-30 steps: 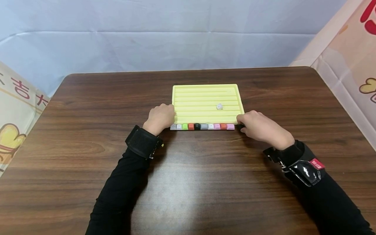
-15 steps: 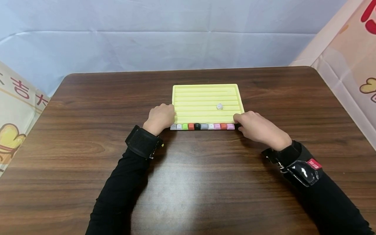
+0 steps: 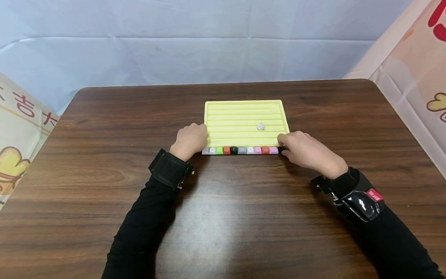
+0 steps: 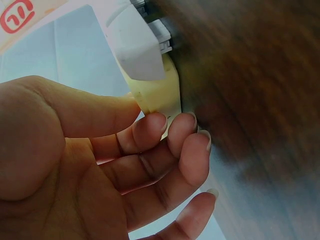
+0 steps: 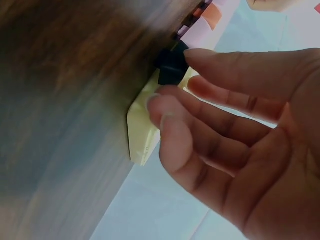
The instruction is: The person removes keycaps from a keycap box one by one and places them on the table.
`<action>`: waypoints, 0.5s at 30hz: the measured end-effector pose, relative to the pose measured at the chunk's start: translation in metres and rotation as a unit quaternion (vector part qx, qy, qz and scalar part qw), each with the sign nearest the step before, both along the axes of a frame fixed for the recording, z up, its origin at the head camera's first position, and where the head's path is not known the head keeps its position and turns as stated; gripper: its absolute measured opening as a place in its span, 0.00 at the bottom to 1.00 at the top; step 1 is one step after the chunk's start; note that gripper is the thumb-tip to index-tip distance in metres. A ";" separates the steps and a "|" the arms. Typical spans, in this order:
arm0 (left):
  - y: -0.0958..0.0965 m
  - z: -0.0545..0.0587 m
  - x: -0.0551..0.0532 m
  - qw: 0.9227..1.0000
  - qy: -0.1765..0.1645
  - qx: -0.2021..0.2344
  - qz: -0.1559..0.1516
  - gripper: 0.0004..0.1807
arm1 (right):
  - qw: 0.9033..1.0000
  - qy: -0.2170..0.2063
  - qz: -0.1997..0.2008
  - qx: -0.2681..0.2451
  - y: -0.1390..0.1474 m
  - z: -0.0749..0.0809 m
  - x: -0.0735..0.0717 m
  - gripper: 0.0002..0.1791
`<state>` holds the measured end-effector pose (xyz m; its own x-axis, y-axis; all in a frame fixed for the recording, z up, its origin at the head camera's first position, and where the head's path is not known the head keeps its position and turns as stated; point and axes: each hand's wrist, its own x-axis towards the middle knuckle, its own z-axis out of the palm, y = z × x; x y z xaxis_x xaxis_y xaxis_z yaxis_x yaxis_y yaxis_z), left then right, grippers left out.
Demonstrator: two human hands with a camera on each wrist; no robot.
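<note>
A ridged yellow tray (image 3: 240,112) lies on the table with a row of coloured keycaps (image 3: 242,150) along its near edge. My left hand (image 3: 189,140) grips the tray's left side; in the left wrist view, thumb and curled fingers pinch its yellow corner (image 4: 157,90) beside a white keycap (image 4: 137,50). At the row's right end, my right hand (image 3: 310,153) pinches a black keycap (image 5: 172,65) between thumb and fingers. It sits against a pink keycap (image 5: 198,32). One loose whitish keycap (image 3: 260,126) rests on the tray's ridges.
The brown wooden table (image 3: 209,217) extends on all sides of the tray. A pale blue cloth (image 3: 209,42) hangs behind its far edge. Printed cloths stand at the left (image 3: 21,143) and right (image 3: 418,85).
My right hand has shifted slightly left with the black keycap, which now sits closer to the pink keycap. The left hand and tray have stayed put.
</note>
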<state>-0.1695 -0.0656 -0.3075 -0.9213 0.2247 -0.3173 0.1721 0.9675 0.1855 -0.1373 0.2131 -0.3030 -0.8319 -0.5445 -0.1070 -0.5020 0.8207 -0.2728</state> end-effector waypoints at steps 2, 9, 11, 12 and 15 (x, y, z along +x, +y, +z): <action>0.000 -0.001 0.000 1.000 0.000 0.001 0.000 0.14 | 1.000 0.006 0.001 0.000 0.000 0.001 0.000 0.07; -0.001 -0.001 0.000 1.000 -0.001 -0.004 0.000 0.14 | 1.000 0.020 0.004 -0.006 0.001 0.005 -0.002 0.07; -0.001 -0.001 -0.001 1.000 0.000 -0.003 0.001 0.14 | 1.000 0.021 0.005 -0.012 0.001 0.006 -0.004 0.07; -0.001 -0.002 -0.001 1.000 0.000 -0.001 0.000 0.14 | 1.000 0.021 0.005 -0.015 0.000 0.007 -0.005 0.07; -0.001 -0.003 -0.001 1.000 0.002 0.001 -0.001 0.14 | 0.999 0.017 0.005 -0.029 -0.001 0.008 -0.008 0.07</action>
